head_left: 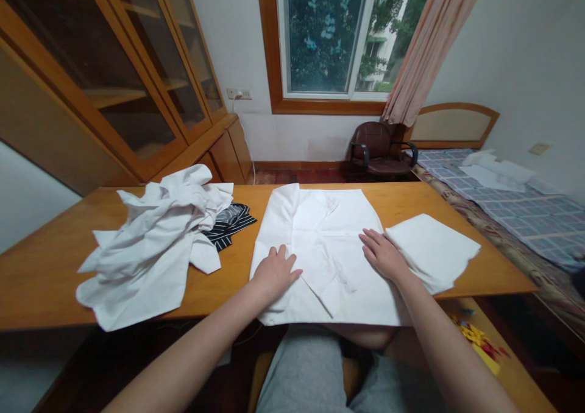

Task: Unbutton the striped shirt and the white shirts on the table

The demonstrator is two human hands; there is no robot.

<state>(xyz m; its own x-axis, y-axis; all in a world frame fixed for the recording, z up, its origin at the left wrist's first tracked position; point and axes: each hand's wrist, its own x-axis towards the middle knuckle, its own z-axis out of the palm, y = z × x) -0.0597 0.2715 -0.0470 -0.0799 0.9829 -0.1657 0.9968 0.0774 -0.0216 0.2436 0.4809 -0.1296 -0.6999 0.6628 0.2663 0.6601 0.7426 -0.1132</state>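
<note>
A white cloth garment (320,267) lies spread on the wooden table in front of me, its left side folded inward and its near edge hanging slightly over the table's front. My left hand (275,273) rests on the folded left part with the fingers spread. On the garment's right side lies my right hand (382,253), palm down, fingers stretched out. Neither hand grips anything. Beside my right hand sits a folded white cloth (434,251). To the left is a crumpled heap of white cloth (155,236), with a black-and-white striped cloth (231,223) partly under it.
The wooden table (242,279) spans the view before my lap. A glass-doored cabinet (137,66) stands at the left. Behind the table are a brown armchair (375,148) and a window (326,35). A bed (503,206) with white items on it is at the right.
</note>
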